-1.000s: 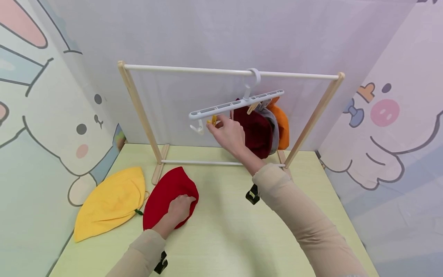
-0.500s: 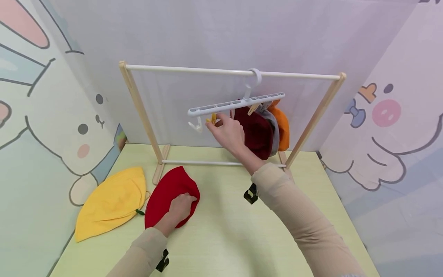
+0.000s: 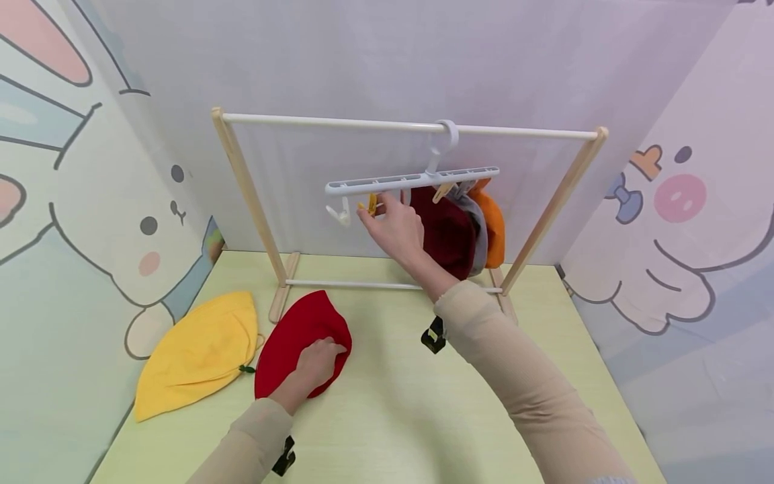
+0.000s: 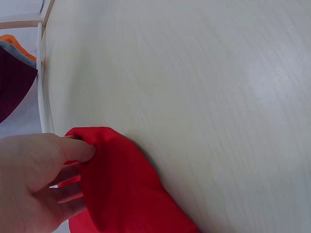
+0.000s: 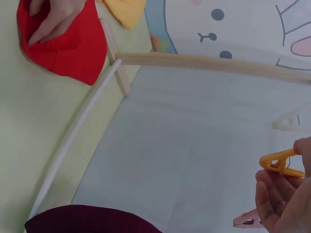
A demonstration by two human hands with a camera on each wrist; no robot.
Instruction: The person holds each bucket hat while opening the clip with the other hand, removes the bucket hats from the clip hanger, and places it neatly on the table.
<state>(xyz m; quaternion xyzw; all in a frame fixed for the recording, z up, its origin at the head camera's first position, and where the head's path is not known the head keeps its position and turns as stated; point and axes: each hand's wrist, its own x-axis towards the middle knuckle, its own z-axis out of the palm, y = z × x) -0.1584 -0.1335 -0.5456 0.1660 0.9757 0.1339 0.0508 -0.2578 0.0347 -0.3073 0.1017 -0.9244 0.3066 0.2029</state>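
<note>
My left hand pinches the edge of a red hat lying on the table; in the left wrist view the thumb is on top of the cloth and the fingers are behind it. Up at the white clip hanger, my right hand holds a yellow clothespin between thumb and fingers. A white clothespin dangles at the hanger's left end. Right of my right hand hang a dark red hat, a grey hat and an orange hat.
The hanger hooks over the top rod of a wooden rack. A yellow hat with a small green leaf lies left of the red one. Cartoon-printed cloth walls enclose the table at the back and sides.
The hanger bar has swivelled slightly and looks more level, its left end higher in view. Both hands keep their hold, the left on the red hat, the right on the yellow clothespin.
</note>
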